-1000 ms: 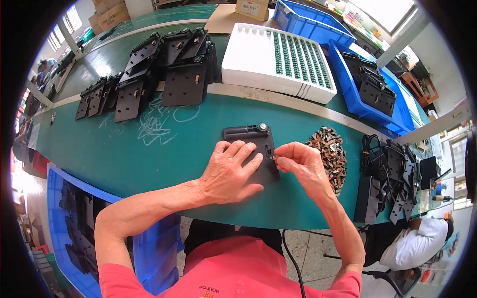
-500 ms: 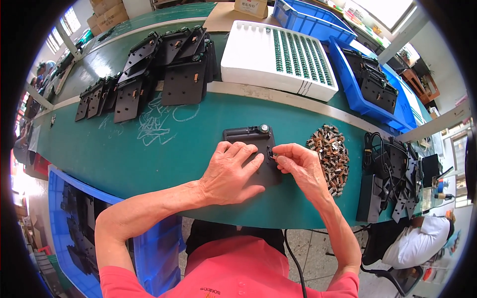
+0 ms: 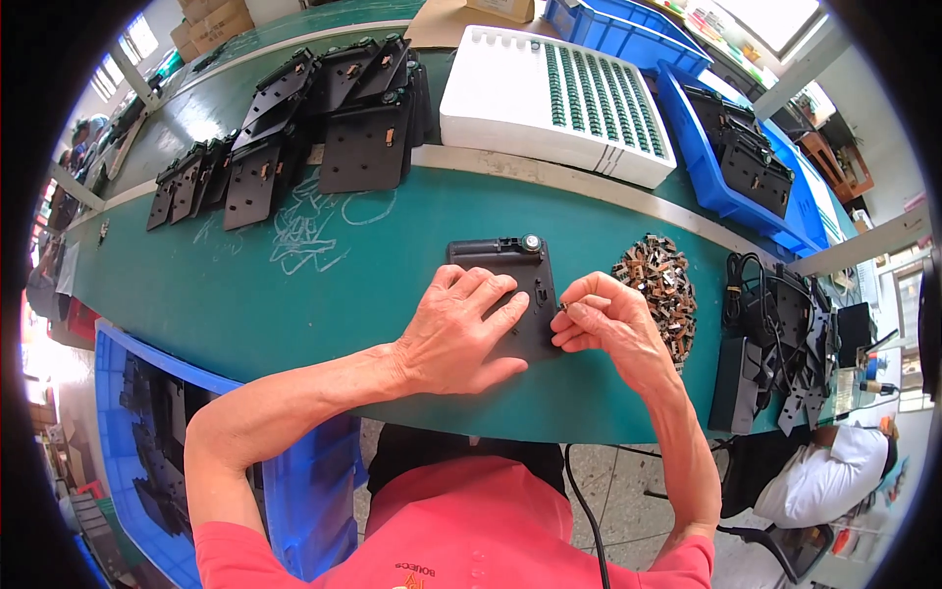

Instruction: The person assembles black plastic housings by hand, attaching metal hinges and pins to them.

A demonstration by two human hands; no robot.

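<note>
A black plastic panel lies on the green table in front of me, with a round silver-and-green piece at its top right corner. My left hand rests on the panel, fingers spread, covering much of its left side. Just beyond the panel's right edge, my right hand pinches a small part between thumb and fingers. Only a speck of that part shows, so its kind is unclear. An oblong slotted mount is exposed on the panel between my hands. Right of my right hand lies a heap of small brown-and-silver parts.
Similar black panels stand in stacks at the back left. A white foam tray holds rows of green round pieces. Blue bins stand back right and lower left. Cables and black parts crowd the right; a person in white sits there.
My right hand has drawn back to the right from the slotted mount, which is now uncovered. My left hand stays on the panel. The whole view has shifted slightly.
</note>
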